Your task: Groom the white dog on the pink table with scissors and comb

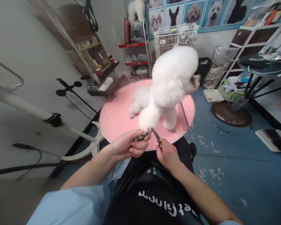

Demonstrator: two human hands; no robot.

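A fluffy white dog [172, 73] stands on a round pink table [117, 109], its head turned to the right. One of its front legs is raised toward me. My left hand [131, 145] is closed around the dark-furred paw [142, 136] at the end of that leg. In my right hand [169, 154] is a pair of curved scissors [157, 137], its blades touching or very near the fur just above the paw. The fingers partly hide the scissors' handles. A purple comb [185, 118] lies at the table's right edge.
Behind the dog are a wire cage [164, 40] and a rack with red shelf edges [138, 45]. At right stands a black stool [259, 65] with things on it. Fur clippings [212, 175] litter the blue floor. A white stand arm [25, 104] reaches in from the left.
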